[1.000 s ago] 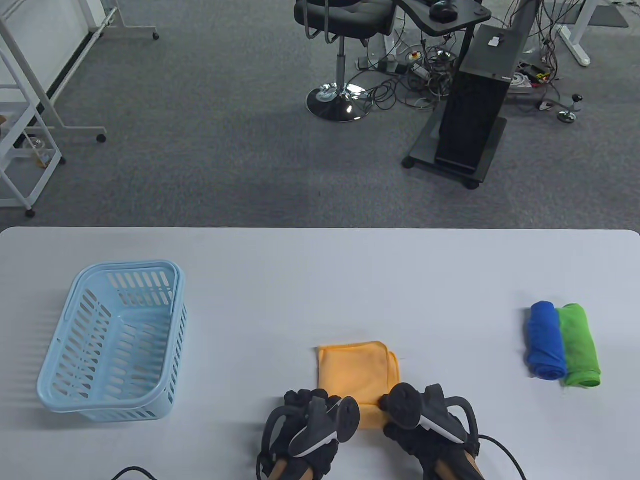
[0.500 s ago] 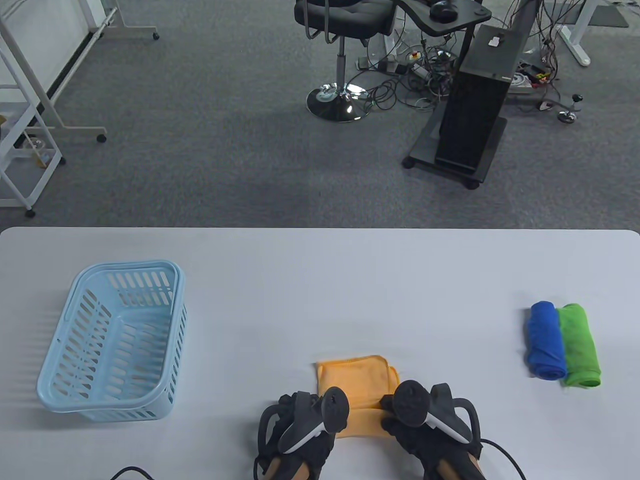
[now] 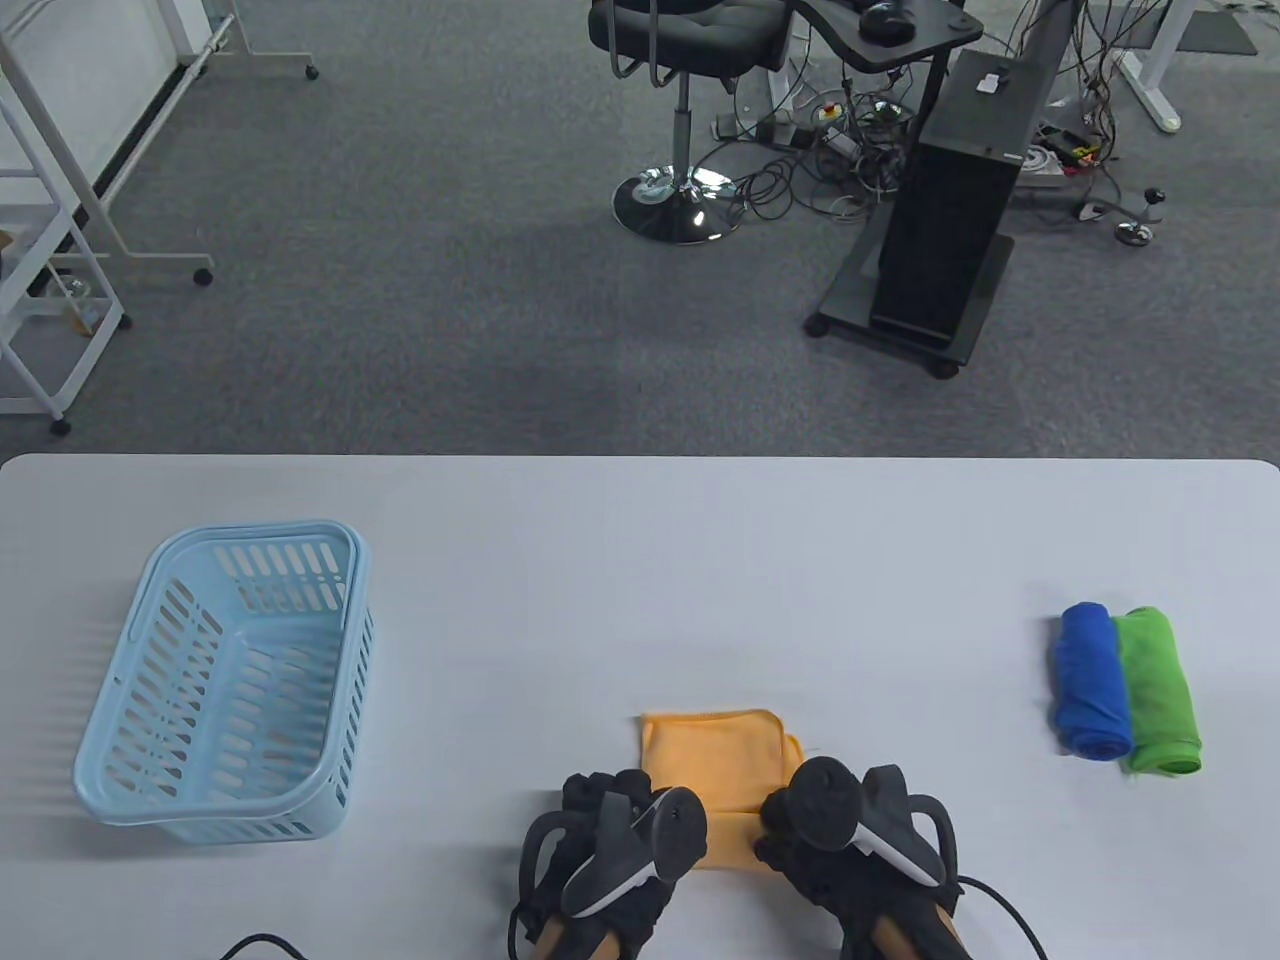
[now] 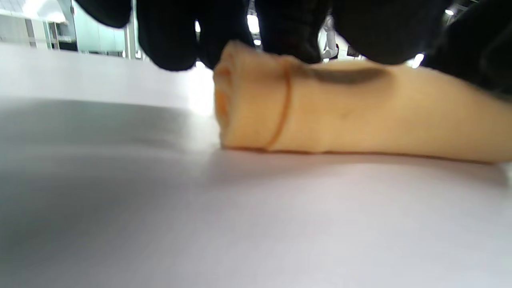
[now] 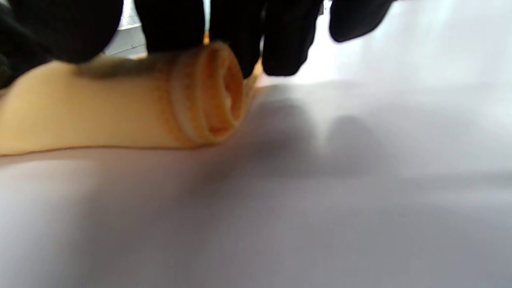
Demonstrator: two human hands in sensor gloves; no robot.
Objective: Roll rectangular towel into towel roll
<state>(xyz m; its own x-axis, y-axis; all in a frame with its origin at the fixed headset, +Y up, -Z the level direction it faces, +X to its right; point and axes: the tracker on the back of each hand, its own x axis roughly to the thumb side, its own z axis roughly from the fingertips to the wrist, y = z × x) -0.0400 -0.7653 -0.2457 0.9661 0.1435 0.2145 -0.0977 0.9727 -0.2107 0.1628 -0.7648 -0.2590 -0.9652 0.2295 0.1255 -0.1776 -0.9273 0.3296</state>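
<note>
An orange towel (image 3: pixel 712 745) lies on the white table (image 3: pixel 640 560) near the front edge. Its far part is flat and its near part is rolled up. My left hand (image 3: pixel 610 795) grips the roll's left end and my right hand (image 3: pixel 778 808) grips its right end, both partly hidden under their trackers. In the left wrist view the gloved fingers (image 4: pixel 176 40) curl over the top of the roll (image 4: pixel 340 112). In the right wrist view the fingers (image 5: pixel 280 40) hang over the roll (image 5: pixel 120 112), whose spiral end shows.
A light blue slatted basket (image 3: pixel 230 680) stands at the left of the table. A blue towel roll (image 3: pixel 1090 680) and a green towel roll (image 3: pixel 1160 690) lie side by side at the right. Beyond the table's far edge is carpet with a chair and a stand.
The towel's far edge has slid toward me and its flat part has grown shorter. Both hands stayed on the near end, and the left hand edged forward over the roll.
</note>
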